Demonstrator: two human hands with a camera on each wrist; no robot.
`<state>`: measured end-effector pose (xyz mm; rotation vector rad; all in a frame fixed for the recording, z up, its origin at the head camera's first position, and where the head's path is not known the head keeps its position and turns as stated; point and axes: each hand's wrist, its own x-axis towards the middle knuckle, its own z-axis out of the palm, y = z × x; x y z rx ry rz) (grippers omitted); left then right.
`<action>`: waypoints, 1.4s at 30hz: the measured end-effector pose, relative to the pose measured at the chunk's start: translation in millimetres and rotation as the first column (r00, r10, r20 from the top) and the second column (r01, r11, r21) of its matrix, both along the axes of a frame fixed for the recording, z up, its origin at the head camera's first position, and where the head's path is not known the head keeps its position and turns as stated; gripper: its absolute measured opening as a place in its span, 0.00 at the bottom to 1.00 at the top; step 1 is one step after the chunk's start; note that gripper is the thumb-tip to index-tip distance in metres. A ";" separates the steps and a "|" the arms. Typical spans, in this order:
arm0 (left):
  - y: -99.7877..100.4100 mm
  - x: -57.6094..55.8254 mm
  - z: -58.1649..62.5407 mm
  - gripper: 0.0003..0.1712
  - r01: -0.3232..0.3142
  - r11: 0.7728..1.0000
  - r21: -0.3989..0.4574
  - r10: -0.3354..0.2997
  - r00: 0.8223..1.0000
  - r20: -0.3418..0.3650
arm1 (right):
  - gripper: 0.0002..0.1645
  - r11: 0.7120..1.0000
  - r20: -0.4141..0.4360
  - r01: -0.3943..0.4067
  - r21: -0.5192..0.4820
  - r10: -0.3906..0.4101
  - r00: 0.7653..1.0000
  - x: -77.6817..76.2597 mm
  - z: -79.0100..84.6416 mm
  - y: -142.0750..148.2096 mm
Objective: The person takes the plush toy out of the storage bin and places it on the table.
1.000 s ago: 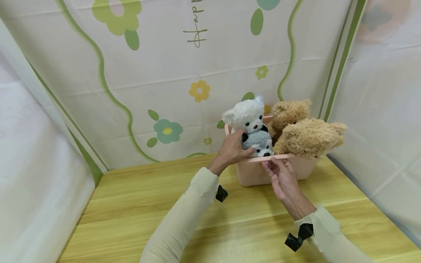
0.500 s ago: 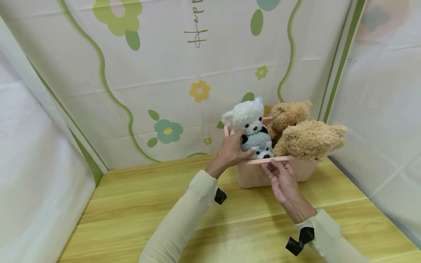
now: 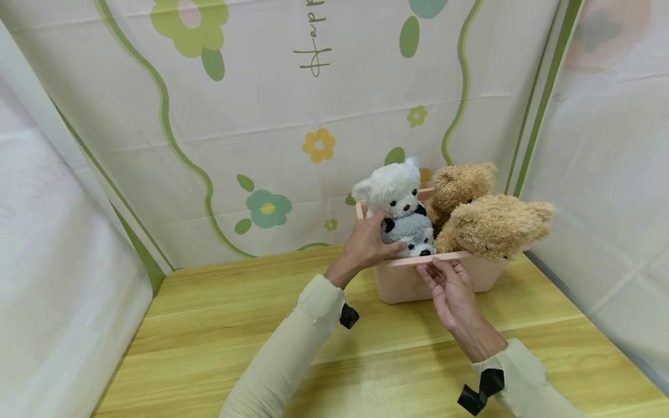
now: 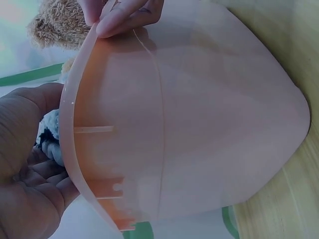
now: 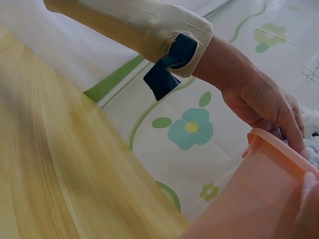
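Note:
A pink plastic bin [image 3: 399, 286] stands on the table at the right of the head view, filled with plush toys. My left hand [image 3: 364, 245] reaches over its left front rim and holds a grey-and-white plush toy [image 3: 410, 226], thumb in front and fingers partly hidden behind. Just above that toy sits a white plush toy [image 3: 389, 183]. My right hand [image 3: 456, 296] pinches the front rim between thumb and fingers, palm turned up. In the left wrist view, the right-hand fingers [image 4: 122, 17] grip the rim [image 4: 70, 99].
Two curly brown teddy bears fill the bin's right side: a rear bear [image 3: 462, 183] and a front bear [image 3: 496, 223] leaning over the right rim. Behind the wood-grain table [image 3: 209, 325] hangs a flowered curtain [image 3: 251, 116], with a pale curtain [image 3: 611, 191] at the right.
The bin and the toys in it have shifted slightly towards the person. Both hands have moved along with it, keeping their holds.

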<state>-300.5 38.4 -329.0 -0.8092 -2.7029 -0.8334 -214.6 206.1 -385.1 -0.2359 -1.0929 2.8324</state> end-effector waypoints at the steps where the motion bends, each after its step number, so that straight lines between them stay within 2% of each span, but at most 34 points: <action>1: -0.2 -0.1 -0.3 0.38 0.002 1.000 0.001 -0.002 1.000 -0.001 | 0.08 1.000 -0.002 0.000 0.002 0.000 1.000 0.0 -0.2 0.1; 16: -2.3 -1.8 -2.5 0.36 0.010 1.000 0.018 -0.009 0.999 -0.031 | 0.06 1.000 -0.027 -0.002 0.010 0.002 1.000 -0.5 -2.1 0.0; 23: -2.5 -2.4 -3.1 0.36 0.008 0.999 0.033 -0.007 1.000 -0.027 | 0.05 1.000 -0.012 0.002 0.020 -0.002 1.000 0.6 -1.4 -0.5; 42: -3.7 0.1 -6.0 0.33 0.005 0.998 0.065 -0.002 0.999 -0.043 | 0.05 1.000 -0.027 -0.014 0.013 0.015 1.000 2.4 -1.6 -0.7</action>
